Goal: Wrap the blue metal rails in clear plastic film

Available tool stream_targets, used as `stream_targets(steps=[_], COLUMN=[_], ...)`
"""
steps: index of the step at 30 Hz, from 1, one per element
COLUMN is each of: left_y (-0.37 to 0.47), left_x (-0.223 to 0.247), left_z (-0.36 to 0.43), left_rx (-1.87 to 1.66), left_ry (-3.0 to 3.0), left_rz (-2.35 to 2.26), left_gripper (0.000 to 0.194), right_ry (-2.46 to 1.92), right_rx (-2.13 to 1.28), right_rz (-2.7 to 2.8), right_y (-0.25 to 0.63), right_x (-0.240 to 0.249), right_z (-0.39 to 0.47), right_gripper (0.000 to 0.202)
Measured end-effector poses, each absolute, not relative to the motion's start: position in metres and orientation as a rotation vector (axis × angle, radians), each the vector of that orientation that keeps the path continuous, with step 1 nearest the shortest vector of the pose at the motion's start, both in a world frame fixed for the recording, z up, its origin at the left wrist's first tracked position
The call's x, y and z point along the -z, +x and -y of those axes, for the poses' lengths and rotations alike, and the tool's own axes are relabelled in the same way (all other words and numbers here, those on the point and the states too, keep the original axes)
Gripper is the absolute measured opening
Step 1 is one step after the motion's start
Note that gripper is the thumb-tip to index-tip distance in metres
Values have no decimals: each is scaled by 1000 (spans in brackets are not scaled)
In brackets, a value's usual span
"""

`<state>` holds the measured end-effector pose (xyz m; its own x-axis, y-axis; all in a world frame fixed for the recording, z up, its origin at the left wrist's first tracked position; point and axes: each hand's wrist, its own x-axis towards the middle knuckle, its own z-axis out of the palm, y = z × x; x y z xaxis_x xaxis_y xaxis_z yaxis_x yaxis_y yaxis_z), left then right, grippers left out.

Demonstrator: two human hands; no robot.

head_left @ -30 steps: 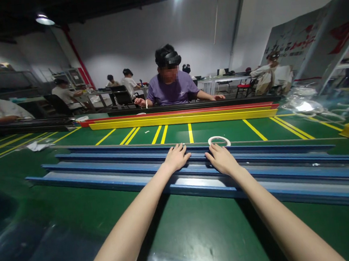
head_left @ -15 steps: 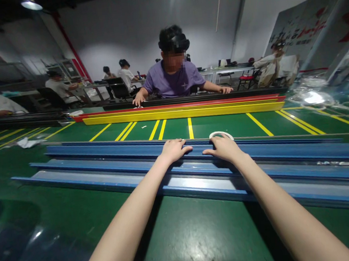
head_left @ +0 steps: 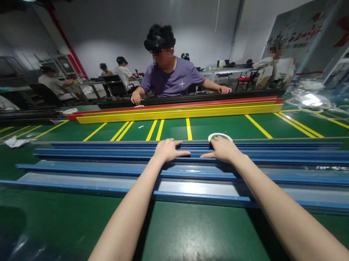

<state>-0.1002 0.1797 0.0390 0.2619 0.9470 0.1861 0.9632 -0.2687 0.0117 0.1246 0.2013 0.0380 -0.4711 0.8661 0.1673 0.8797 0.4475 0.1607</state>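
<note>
Several long blue channel strips [head_left: 195,186] lie side by side across the table before me. My left hand [head_left: 168,150] rests on the far strips, left of the middle, its thumb stretched out to the right, apart from the fingers. To its right, my right hand [head_left: 224,148] lies over the same far strips with its thumb pointing left. A white ring, like a roll of tape [head_left: 219,135], lies just behind my right hand, and its fingers overlap the near rim. Whether the fingertips touch the ring or only the strips, I cannot tell.
Across the green table [head_left: 185,237], with its yellow lines, lie yellow [head_left: 179,113], red and black strips. A co-worker in a purple shirt [head_left: 172,79] has both hands over them. Clear plastic wrap [head_left: 313,99] sits at right, crumpled white paper [head_left: 16,141] at left.
My view has shifted slightly, and the blue strips sit further left in it. My left hand is a little further left, its thumb straighter. The co-worker's head has turned and moved left.
</note>
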Motion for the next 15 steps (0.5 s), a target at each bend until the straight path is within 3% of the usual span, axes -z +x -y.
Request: stream_targets(steps=[15], left_y=[-106], left_x=[-36], left_z=[-170], left_rx=[659], left_ry=[-2115], left_rz=[1184], left_gripper=[71], right_ry=[-1280], right_rx=[859], right_rz=[2287], right_y=[131], right_x=[-45], right_z=[-172], right_gripper=[74])
